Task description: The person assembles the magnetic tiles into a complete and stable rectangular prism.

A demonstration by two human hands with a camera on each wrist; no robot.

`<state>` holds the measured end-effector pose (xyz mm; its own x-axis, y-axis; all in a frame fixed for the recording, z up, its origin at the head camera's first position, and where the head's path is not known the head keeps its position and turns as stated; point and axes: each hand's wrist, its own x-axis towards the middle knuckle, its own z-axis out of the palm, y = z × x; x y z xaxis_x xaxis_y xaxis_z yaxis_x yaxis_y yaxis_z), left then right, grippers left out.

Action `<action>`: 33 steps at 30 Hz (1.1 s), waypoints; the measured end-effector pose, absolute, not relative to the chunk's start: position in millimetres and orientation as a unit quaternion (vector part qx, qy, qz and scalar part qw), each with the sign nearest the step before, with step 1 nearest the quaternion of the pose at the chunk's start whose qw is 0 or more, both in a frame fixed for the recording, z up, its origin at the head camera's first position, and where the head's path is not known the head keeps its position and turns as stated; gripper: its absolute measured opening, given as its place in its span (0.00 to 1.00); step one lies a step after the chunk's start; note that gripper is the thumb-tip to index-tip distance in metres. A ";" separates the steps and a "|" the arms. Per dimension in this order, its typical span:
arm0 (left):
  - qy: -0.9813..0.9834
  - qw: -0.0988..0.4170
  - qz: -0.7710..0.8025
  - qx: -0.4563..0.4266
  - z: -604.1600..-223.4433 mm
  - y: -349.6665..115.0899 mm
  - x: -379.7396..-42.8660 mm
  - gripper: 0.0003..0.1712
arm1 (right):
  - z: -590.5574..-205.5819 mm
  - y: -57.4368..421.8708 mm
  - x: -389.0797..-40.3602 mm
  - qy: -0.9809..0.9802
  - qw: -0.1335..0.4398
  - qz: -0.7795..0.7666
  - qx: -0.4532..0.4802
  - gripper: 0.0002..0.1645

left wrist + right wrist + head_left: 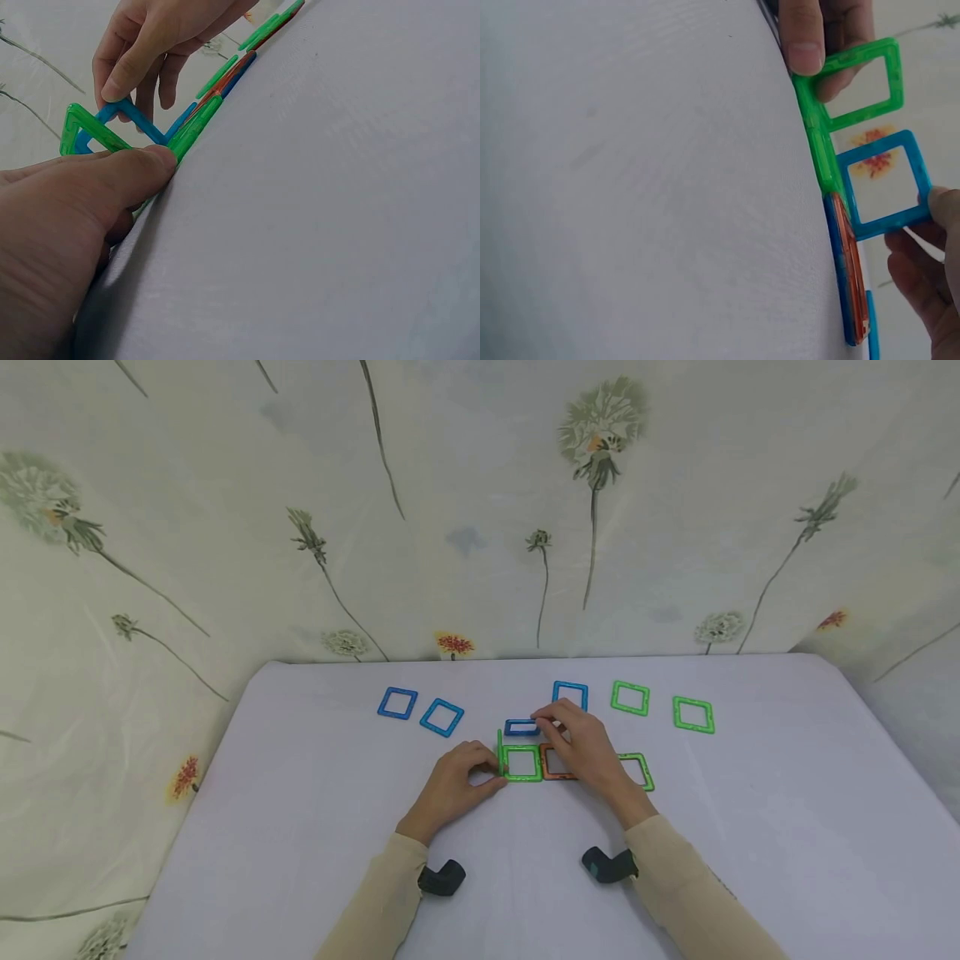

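Observation:
My left hand (pixel 457 781) pinches the lower corner of a green square frame tile (pixel 895 75) standing on edge. That tile rises at the left end of a row lying flat: a green square tile (pixel 522 779), then an orange one (pixel 545 762), with a blue edge showing along it in the right wrist view. Between thumb and fingers, my right hand (pixel 588 747) holds a blue square tile (pixel 891 223) upright by its outer side. The blue tile stands along the flat green tile's far side. A gap separates it from the standing green tile in the right wrist view.
Farther back lie two blue tiles (pixel 412 706) on the left, another blue tile (pixel 572 683) beyond my right hand, and two green tiles (pixel 632 685) to the right. One more green tile (pixel 647 772) lies partly behind my right wrist. A flowered cloth hangs behind the white table.

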<state>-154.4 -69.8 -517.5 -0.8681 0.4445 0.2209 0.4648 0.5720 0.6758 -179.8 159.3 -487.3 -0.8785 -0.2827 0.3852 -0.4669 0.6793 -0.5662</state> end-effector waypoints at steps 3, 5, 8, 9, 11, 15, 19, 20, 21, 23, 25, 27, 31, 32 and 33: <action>-0.886 0.014 -0.386 -0.258 -517.7 -70.0 -154.4 0.09 | -487.2 158.9 -179.5 -0.906 0.135 0.343 0.210 0.09; -0.885 0.014 -0.387 -0.259 -517.8 -70.3 -154.4 0.09 | -487.4 158.6 -179.6 -0.904 0.137 0.344 0.213 0.09; -0.884 0.014 -0.388 -0.259 -517.7 -70.6 -154.4 0.09 | -487.5 158.1 -179.7 -0.903 0.140 0.345 0.216 0.10; -0.884 0.016 -0.387 -0.261 -517.6 -70.7 -154.3 0.09 | -487.4 158.0 -179.6 -0.903 0.140 0.345 0.217 0.10; -0.884 0.017 -0.387 -0.261 -517.7 -70.8 -154.3 0.09 | -487.5 158.0 -179.5 -0.902 0.140 0.345 0.217 0.09; -0.886 0.019 -0.383 -0.262 -518.6 -70.7 -154.6 0.09 | -487.0 157.6 -178.4 -0.902 0.137 0.347 0.218 0.09; -0.887 0.016 -0.381 -0.259 -518.8 -70.2 -155.0 0.09 | -487.9 157.7 -177.8 -0.901 0.138 0.348 0.218 0.09; -0.887 0.017 -0.382 -0.259 -518.9 -70.3 -154.9 0.09 | -488.2 157.8 -177.7 -0.900 0.140 0.350 0.219 0.09; -0.886 0.018 -0.384 -0.260 -519.0 -70.4 -154.9 0.09 | -488.6 157.8 -177.7 -0.900 0.141 0.351 0.220 0.09; -0.885 0.020 -0.385 -0.261 -519.4 -70.6 -154.8 0.09 | -488.9 157.9 -177.2 -0.898 0.143 0.353 0.222 0.09; -0.885 0.022 -0.384 -0.262 -520.1 -70.4 -155.1 0.09 | -488.5 157.9 -176.7 -0.897 0.145 0.353 0.224 0.09; -0.884 0.024 -0.385 -0.263 -520.0 -70.4 -155.0 0.09 | -487.7 157.7 -176.2 -0.896 0.146 0.353 0.226 0.09; -0.885 0.025 -0.383 -0.263 -519.5 -70.4 -154.8 0.09 | -486.0 157.0 -175.2 -0.896 0.145 0.352 0.227 0.09; -0.885 0.027 -0.382 -0.264 -519.6 -70.4 -154.7 0.09 | -485.6 157.0 -174.9 -0.896 0.143 0.353 0.227 0.09; -0.885 0.027 -0.382 -0.265 -519.6 -70.5 -154.6 0.09 | -485.4 156.9 -174.7 -0.897 0.141 0.353 0.226 0.09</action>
